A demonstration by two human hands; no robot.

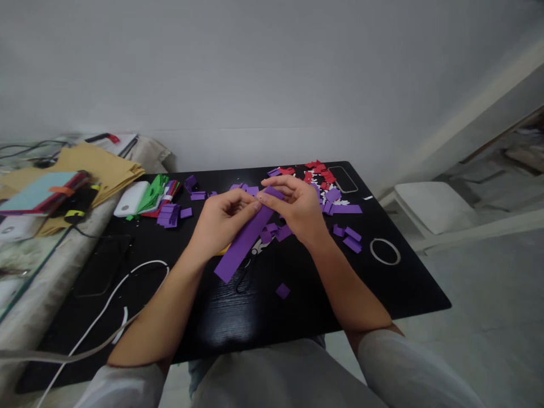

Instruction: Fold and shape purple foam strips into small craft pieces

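A long purple strip (243,243) slants between my hands above the black table (238,323). My left hand (225,218) pinches its left edge near the upper end. At the strip's upper end, the fingers of my right hand (293,204) are closed on it. Scissors (255,249) lie partly hidden under the strip. Small purple pieces (272,231) lie beside them, and one purple square (283,291) sits nearer the front edge.
Red pieces (325,174) and a purple strip (346,209) lie at the back right. A ring (385,251) is at the right. Folded purple pieces (169,215), green sheets (155,192) and a white cable (106,306) are at the left.
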